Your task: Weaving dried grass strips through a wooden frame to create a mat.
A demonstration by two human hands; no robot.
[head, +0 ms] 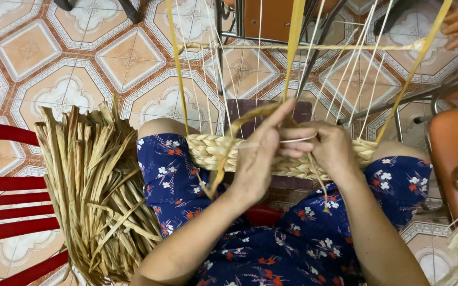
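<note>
A person sits with a strip of pale, plaited straw-coloured weaving [213, 151] lying across the knees, over a dark blue dress with small red and white flowers [303, 243]; the woven band runs from the left knee to the right knee, and thin upright cords [356, 69] rise from it to a thin horizontal stick [303, 47] above. The left hand [258, 159] rests against the middle of the band, fingers held together and pointing up, thumb and forefinger pinching a flat dried-grass strand [250, 117] that curves over towards the left knee; the right hand [332, 148] sits just beside it, touching it, fingers curled and pressed around a thin pale strand [299, 140] that passes between the two hands. Broad yellow straps [294, 37] hang down from above to the work. On the floor's patterned orange and white tiles [54, 69], at the left, lies a large bundle of dry tan reeds [96, 190] beside a red slatted chair [11, 206]; an orange-brown chair seat [454, 153] stands at the right edge.
</note>
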